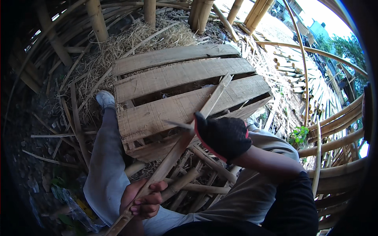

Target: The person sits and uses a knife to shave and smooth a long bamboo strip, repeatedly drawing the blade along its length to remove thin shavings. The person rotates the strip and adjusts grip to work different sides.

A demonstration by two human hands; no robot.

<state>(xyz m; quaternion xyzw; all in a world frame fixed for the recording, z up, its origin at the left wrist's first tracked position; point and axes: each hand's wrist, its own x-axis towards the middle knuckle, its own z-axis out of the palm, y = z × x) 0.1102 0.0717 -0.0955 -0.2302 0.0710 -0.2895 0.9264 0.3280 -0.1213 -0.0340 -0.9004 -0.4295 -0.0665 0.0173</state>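
A long split bamboo strip (204,110) runs from my lap up across a wooden pallet (169,74). My left hand (143,198), bare, is shut around the strip's lower end near my knee. My right hand (222,135) wears a black glove with a red cuff and grips a knife whose blade (177,124) points left and lies against the strip about midway. The handle is hidden inside the glove. My legs in grey trousers lie on either side of the pallet's near corner.
Short bamboo offcuts (197,185) lie heaped between my legs. Dry straw (130,39) and bamboo poles (96,19) stand behind the pallet. Curved bamboo rails (334,145) and many cut strips fill the right side. My left shoe (105,99) rests by the pallet's left edge.
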